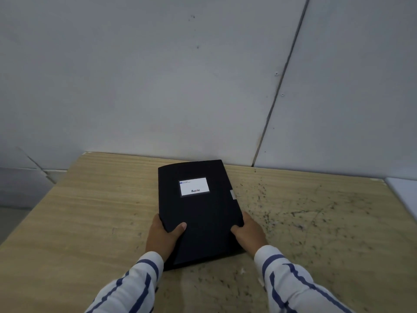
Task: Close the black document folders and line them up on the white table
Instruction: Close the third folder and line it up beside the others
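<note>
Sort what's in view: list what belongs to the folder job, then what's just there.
Job:
black folder, closed
left hand and right hand, both gripping it
white table, edge only, far right

Just there:
wooden table, speckled with dark marks
grey wall

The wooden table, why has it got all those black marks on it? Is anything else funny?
Dark scuffs and specks dirty the wooden table right of the black folder, which lies slightly askew. Their cause can't be told. Nothing looks spilled or broken.

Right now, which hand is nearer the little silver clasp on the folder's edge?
Right. The right hand grips the black folder on the same edge, just below the clasp; the left hand holds the opposite edge.
</note>
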